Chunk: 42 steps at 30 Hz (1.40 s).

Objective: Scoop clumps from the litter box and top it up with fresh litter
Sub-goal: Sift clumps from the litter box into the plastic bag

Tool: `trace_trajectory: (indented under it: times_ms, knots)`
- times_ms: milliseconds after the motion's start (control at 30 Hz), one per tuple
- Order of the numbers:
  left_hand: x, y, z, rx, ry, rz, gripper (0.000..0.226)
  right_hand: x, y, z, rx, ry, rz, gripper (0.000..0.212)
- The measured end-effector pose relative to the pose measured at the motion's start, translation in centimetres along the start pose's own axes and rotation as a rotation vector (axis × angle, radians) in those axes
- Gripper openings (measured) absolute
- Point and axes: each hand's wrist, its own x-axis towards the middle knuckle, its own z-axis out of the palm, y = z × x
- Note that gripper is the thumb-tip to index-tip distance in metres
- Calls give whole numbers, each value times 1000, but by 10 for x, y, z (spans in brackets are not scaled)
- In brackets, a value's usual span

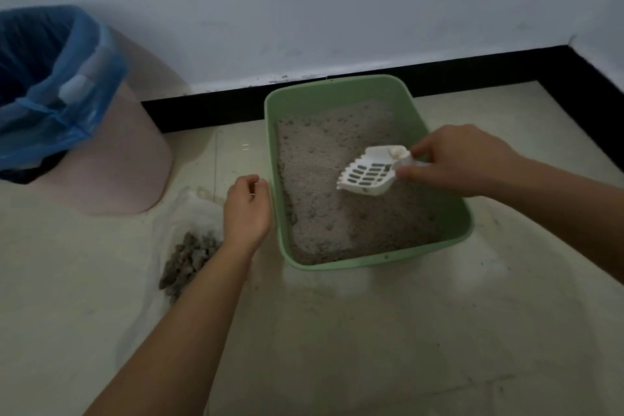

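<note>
A green litter box (452, 240) sits on the floor by the wall, filled with pale grey litter (324, 186). My right hand (462, 162) grips the handle of a white slotted scoop (368, 176), which hovers over the litter with nothing visible in it. My left hand (248, 209) is just left of the box's rim, over a clear plastic bag (179, 223); its fingers are curled, apparently pinching the bag's edge. A heap of dark grey clumps (187, 260) lies on that bag.
A pink bin (118, 159) lined with a blue bag (50, 84) stands at the left. A black skirting board (209, 111) runs along the white wall behind the box. Beige floor tiles stretch toward me and to the right.
</note>
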Motion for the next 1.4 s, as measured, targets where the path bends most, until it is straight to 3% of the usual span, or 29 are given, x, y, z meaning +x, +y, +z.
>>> trace_trajectory:
  times_ms: [200,433,633,867,1067,1267,1400]
  knots:
    - [17,15,31,-65,-30,-77,42,-17,24,5,-73,-237,-30,42]
    - [39,11,49,68,36,-58,44,-15,23,39,-153,-305,1,48]
    - [39,5,52,14,49,-43,35,-11,2,91,-60,-233,-17,50]
    - [37,6,52,-47,71,-71,35,15,-21,129,166,-145,-215,45]
    - [32,12,50,-87,83,-54,36,28,-10,146,370,-89,-161,39]
    - [29,14,48,-160,71,-88,37,32,-3,153,439,16,-248,35]
    - [29,16,46,-169,63,-105,37,28,0,146,493,161,-261,40]
